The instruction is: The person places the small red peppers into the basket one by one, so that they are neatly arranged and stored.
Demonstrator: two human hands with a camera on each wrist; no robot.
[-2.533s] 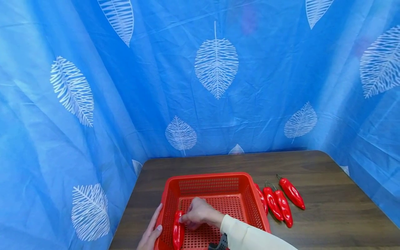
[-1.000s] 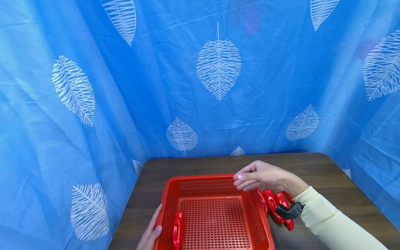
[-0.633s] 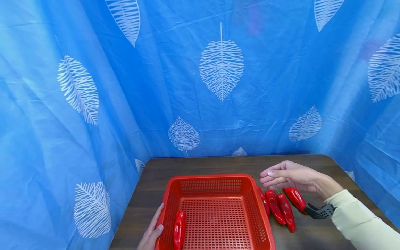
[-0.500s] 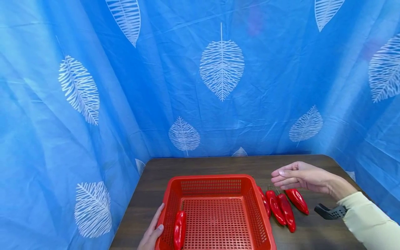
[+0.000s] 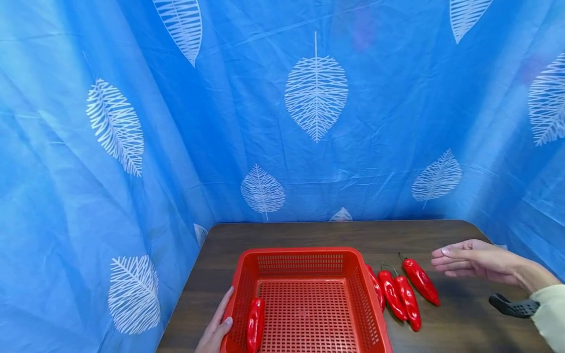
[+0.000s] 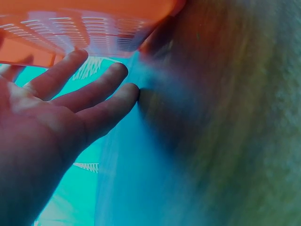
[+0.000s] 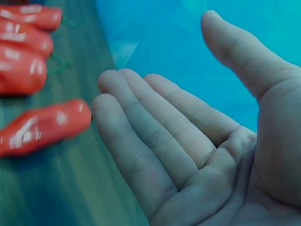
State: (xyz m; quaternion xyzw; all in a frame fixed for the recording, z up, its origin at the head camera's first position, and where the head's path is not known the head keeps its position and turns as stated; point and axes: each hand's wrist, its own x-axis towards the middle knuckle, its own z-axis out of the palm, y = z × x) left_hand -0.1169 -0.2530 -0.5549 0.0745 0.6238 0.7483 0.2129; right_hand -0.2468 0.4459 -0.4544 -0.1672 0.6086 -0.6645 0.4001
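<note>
1. Right hand [image 5: 481, 260]: fingers straight, holding nothing; since half a second ago it has shifted toward three o'clock, fully uncovering the nearest glossy red chili pepper [image 5: 421, 282].
2. That pepper lies at its eight o'clock, stem end toward eleven, tip toward five.
3. Left hand [image 5: 212, 332]: fingers extended against the nine-o'clock side of a red slotted plastic basket [image 5: 300, 251].
4. Brown wood-grain tabletop [image 5: 318, 234] shows between basket and twelve-o'clock edge.

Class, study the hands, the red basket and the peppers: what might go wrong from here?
Outside the basket, the two middle peppers lie close together, so picking one could nudge the other.
The pepper partly hidden by the basket might be pinched if the basket shifts toward it.
The glossy pepper nearest the right hand may slip from the fingers.
</note>
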